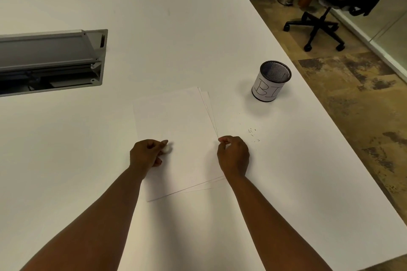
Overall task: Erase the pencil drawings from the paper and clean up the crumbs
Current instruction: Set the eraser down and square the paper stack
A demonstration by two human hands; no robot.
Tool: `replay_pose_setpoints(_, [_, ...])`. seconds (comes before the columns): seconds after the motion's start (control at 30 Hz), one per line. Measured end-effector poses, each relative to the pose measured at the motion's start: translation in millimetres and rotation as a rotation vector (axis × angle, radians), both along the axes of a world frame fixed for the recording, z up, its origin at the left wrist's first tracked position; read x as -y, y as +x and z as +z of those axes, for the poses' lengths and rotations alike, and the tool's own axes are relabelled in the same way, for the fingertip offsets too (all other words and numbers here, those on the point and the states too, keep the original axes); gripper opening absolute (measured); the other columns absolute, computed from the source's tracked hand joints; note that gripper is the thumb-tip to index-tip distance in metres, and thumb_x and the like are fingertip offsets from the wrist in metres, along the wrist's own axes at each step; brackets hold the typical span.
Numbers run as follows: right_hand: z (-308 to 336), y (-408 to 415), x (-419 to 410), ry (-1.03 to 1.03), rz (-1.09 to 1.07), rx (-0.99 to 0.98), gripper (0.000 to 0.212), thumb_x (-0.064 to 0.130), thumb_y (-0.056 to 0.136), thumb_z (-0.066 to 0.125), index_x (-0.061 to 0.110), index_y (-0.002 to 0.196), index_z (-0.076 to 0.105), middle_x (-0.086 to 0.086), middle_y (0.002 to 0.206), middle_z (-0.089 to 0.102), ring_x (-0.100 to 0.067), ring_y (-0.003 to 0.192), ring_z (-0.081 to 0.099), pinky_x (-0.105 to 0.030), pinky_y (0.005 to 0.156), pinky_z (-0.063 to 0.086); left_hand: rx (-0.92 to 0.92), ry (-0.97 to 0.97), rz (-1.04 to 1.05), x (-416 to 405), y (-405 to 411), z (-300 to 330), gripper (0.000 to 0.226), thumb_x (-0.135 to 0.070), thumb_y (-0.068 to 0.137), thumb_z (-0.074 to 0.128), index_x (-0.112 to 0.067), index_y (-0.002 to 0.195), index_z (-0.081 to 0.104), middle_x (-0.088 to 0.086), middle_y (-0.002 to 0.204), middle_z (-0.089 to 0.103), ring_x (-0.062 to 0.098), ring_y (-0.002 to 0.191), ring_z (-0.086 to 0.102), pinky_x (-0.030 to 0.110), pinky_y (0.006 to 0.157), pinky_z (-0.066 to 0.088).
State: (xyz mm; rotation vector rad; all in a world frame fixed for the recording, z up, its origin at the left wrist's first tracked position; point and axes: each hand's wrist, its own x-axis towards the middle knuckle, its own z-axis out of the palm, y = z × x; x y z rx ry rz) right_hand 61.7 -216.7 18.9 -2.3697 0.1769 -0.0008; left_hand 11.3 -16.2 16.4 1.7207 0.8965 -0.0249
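Observation:
A small stack of white paper sheets (176, 130) lies on the white table, slightly fanned at its right edge; no pencil marks show on the top sheet. My left hand (145, 155) rests at the stack's left edge and pinches a small white eraser (167, 148) between thumb and fingers. My right hand (233, 155) sits at the stack's right edge with its fingers curled, the fingertips pinched at the sheets' edge. Dark eraser crumbs (253, 134) lie scattered on the table just right of the paper.
A black mesh cup with a white label (271, 82) stands to the right, beyond the crumbs. A grey open cable hatch (50, 61) is set in the table at the left. The table's right edge (330, 130) runs diagonally; an office chair (330, 6) and two bins stand on the floor beyond.

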Motion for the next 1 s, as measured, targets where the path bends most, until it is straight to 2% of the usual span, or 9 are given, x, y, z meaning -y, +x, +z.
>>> replay_pose_setpoints(0.2, [-4, 2, 7, 0.040, -0.024, 0.065, 0.016, 0.007, 0.083, 0.058, 0.012, 0.093, 0.069, -0.008, 0.097, 0.067, -0.025, 0.089, 0.061, -0.023, 0.071, 0.041, 0.010, 0.026, -0.072, 2, -1, 2, 0.020, -0.026, 0.080, 0.071, -0.009, 0.071, 0.068, 0.005, 0.061, 0.061, 0.007, 0.032, 0.048, 0.022, 0.050, 0.049])
replay_pose_setpoints(0.3, [-4, 2, 4, 0.280, 0.254, 0.031, 0.036, 0.012, 0.074, 0.073, 0.016, 0.109, 0.064, 0.004, 0.099, 0.060, -0.015, 0.075, 0.061, -0.025, 0.070, 0.053, -0.003, -0.054, -0.193, 11, 7, 9, 0.023, -0.024, 0.080, 0.072, -0.002, 0.075, 0.069, 0.002, 0.056, 0.059, 0.010, 0.034, 0.048, 0.021, 0.046, 0.043])
replay_pose_setpoints(0.37, [0, 0, -3, 0.390, 0.466, -0.102, 0.053, 0.013, 0.068, 0.079, 0.017, 0.118, 0.060, 0.010, 0.104, 0.054, -0.007, 0.077, 0.059, -0.017, 0.070, 0.053, 0.013, -0.112, -0.309, 20, 15, 18, 0.020, -0.020, 0.080, 0.071, -0.002, 0.073, 0.070, -0.002, 0.051, 0.058, 0.011, 0.035, 0.048, 0.020, 0.043, 0.042])
replay_pose_setpoints(0.5, [0, 3, -10, 0.394, 0.467, -0.089, 0.036, 0.008, 0.071, 0.076, 0.003, 0.105, 0.066, -0.007, 0.098, 0.064, -0.012, 0.082, 0.060, -0.004, 0.068, 0.048, 0.082, -0.215, -0.393, 38, 29, 32, 0.012, -0.014, 0.084, 0.066, -0.005, 0.076, 0.070, -0.002, 0.053, 0.062, 0.010, 0.039, 0.051, 0.019, 0.045, 0.047])
replay_pose_setpoints(0.7, [3, 14, -4, 0.378, 0.531, 0.121, 0.035, 0.008, 0.074, 0.073, 0.011, 0.108, 0.066, -0.007, 0.096, 0.067, -0.009, 0.075, 0.059, -0.006, 0.063, 0.049, 0.122, -0.214, -0.335, 49, 43, 32, 0.016, -0.015, 0.084, 0.066, -0.011, 0.069, 0.068, -0.002, 0.052, 0.062, 0.009, 0.041, 0.055, 0.024, 0.053, 0.050])
replay_pose_setpoints(0.77, [2, 25, -1, 0.288, 0.441, 0.170, 0.032, 0.012, 0.074, 0.074, 0.016, 0.105, 0.068, -0.001, 0.093, 0.060, -0.013, 0.073, 0.060, -0.018, 0.063, 0.053, 0.180, -0.082, -0.239, 51, 47, 28, 0.012, -0.021, 0.082, 0.068, -0.014, 0.072, 0.070, -0.001, 0.061, 0.067, 0.007, 0.051, 0.059, 0.022, 0.062, 0.051])
replay_pose_setpoints(0.83, [1, 41, 3, 0.168, 0.231, 0.173, 0.030, 0.013, 0.076, 0.070, 0.019, 0.105, 0.068, -0.002, 0.098, 0.057, -0.020, 0.078, 0.061, -0.030, 0.071, 0.053, 0.182, 0.205, -0.187, 48, 45, 20, 0.014, -0.027, 0.084, 0.067, -0.014, 0.086, 0.073, 0.001, 0.083, 0.073, 0.004, 0.074, 0.063, 0.013, 0.073, 0.045])
replay_pose_setpoints(0.9, [-1, 56, 6, 0.085, 0.065, 0.108, 0.030, 0.013, 0.079, 0.065, 0.018, 0.109, 0.066, -0.006, 0.107, 0.058, -0.023, 0.090, 0.060, -0.028, 0.079, 0.047, 0.124, 0.441, -0.230, 43, 37, 12, 0.026, -0.031, 0.085, 0.065, -0.015, 0.105, 0.071, 0.000, 0.109, 0.070, 0.011, 0.103, 0.062, 0.017, 0.086, 0.041])
replay_pose_setpoints(1.0, [-5, 73, 5, 0.045, -0.041, 0.084, 0.022, 0.018, 0.083, 0.061, 0.016, 0.104, 0.068, -0.006, 0.110, 0.062, -0.024, 0.096, 0.061, -0.025, 0.075, 0.042, 0.024, 0.605, -0.411, 32, 24, -5, 0.046, -0.040, 0.084, 0.064, -0.023, 0.126, 0.058, -0.006, 0.137, 0.052, 0.013, 0.133, 0.041, 0.030, 0.105, 0.034])
